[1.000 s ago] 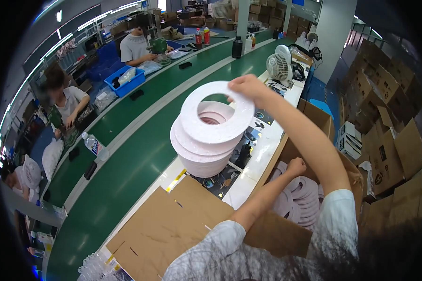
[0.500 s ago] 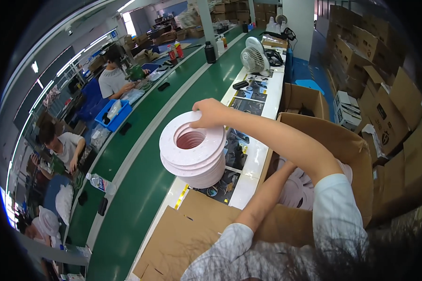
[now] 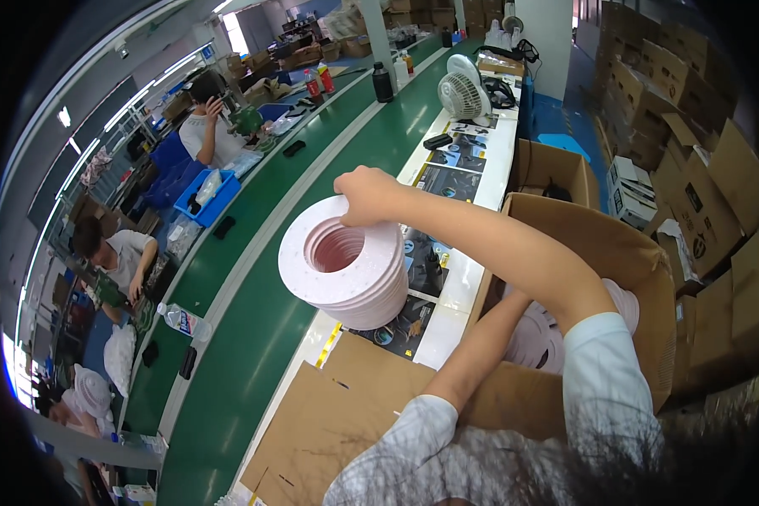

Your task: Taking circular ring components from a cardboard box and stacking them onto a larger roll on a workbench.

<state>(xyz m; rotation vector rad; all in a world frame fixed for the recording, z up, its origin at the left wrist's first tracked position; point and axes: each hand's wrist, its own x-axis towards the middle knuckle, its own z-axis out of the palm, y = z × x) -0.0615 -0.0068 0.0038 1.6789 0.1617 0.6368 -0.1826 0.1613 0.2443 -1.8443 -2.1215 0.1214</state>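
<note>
A stack of thin, pale pink flat rings [image 3: 361, 291] stands on the white bench strip beside the green belt. My right hand [image 3: 368, 196] reaches across to the far side of the stack, its fingers closed over the top rings' rim and into the hole. Beneath my right arm, my left forearm [image 3: 471, 363] crosses toward an open carton [image 3: 654, 295]. The left hand itself is hidden behind the right forearm, so its fingers do not show. More pale rings [image 3: 538, 339] lie loose inside that carton.
A cardboard flap [image 3: 337, 413] lies in front of the stack. Farther along the bench are a black object [image 3: 438, 142] and a white fan [image 3: 464, 94]. The green belt [image 3: 261, 304] runs left, with a bottle [image 3: 184, 321] and co-workers beyond it. Cartons [image 3: 717, 202] pile up at right.
The top rings, which sat loose and offset, now lie closer and more even on the stack. My right hand has shifted slightly left with them. A co-worker across the belt has raised a hand.
</note>
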